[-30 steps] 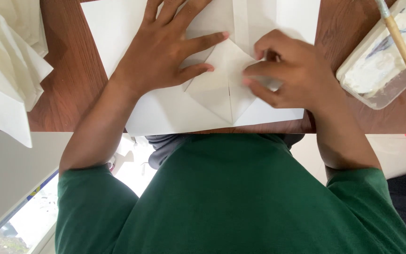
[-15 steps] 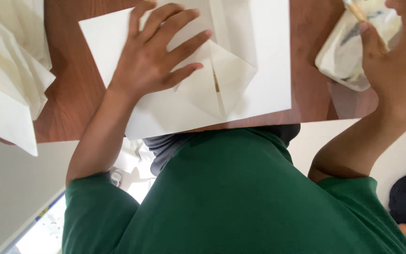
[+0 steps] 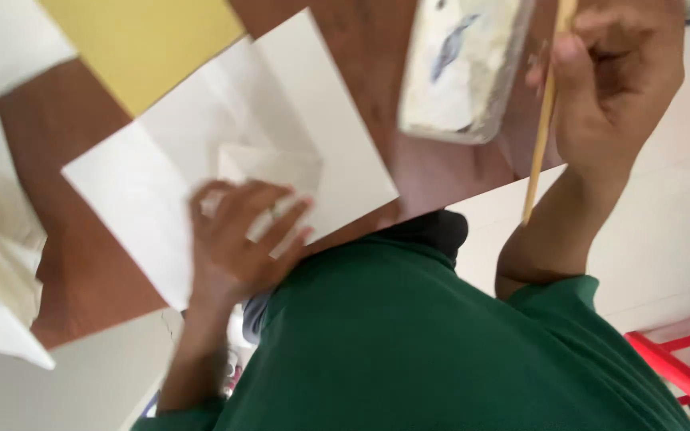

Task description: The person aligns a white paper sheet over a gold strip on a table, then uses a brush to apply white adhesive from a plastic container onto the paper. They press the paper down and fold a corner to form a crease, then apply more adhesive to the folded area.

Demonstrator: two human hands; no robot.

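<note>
White folded paper [image 3: 201, 160] lies partly hidden under the left hand [image 3: 237, 235].

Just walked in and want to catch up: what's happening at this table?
A person in a green shirt is working with paper at a brown wooden table. The left hand presses down on a folded white sheet of paper, fingers over the folded flap. The right hand holds a thin wooden stick beside a white tub smeared with pale paste. A yellow sheet lies beyond the white one.
</note>
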